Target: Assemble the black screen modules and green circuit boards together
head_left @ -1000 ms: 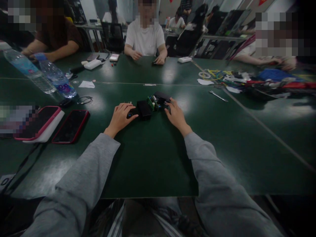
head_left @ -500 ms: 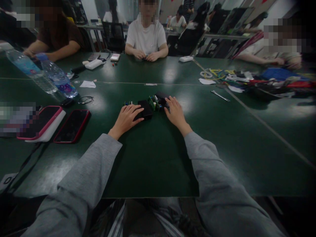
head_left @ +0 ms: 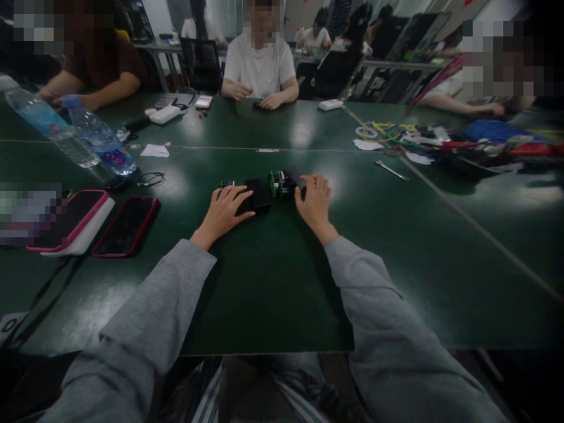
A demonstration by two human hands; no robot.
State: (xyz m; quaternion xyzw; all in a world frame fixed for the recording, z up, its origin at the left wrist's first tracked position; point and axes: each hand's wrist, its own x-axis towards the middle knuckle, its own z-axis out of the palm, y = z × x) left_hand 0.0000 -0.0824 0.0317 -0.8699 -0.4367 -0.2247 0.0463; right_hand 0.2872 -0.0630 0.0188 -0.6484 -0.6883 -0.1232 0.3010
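The small black box [head_left: 258, 195] lies on the dark green desk [head_left: 273, 276] straight ahead of me, near the middle seam, and just to its right stands a green circuit board [head_left: 277, 183] on edge, joined to a second black casing [head_left: 293, 177]. My left hand [head_left: 223, 211] rests flat with the fingers spread loosely, the fingertips lying on the left part of the black box; it presses rather than grips. Past its fingertips a little green part [head_left: 227, 184] peeks out on the desk. My right hand [head_left: 314, 202] is cupped against the right end of the assembly, fingers [head_left: 318, 183] draped over the black casing, thumb toward the board; whether it truly clamps the casing I cannot tell. Both my arms wear grey sleeves [head_left: 150, 317].

To my left lie a red-edged phone [head_left: 126, 225] face up and, beside it, a pink-edged device on a white block [head_left: 70, 220]. Further off are two clear water bottles [head_left: 102, 141]; the nearer carries a blue and pink label whose writing is too blurred to read. A coiled black cable [head_left: 150, 178] lies near them. To the right a metal wrench [head_left: 390, 170] lies alone, with a heap of coloured wires [head_left: 388, 132] beyond. Across the desk a person in a white T-shirt [head_left: 259, 64] has both hands on the surface
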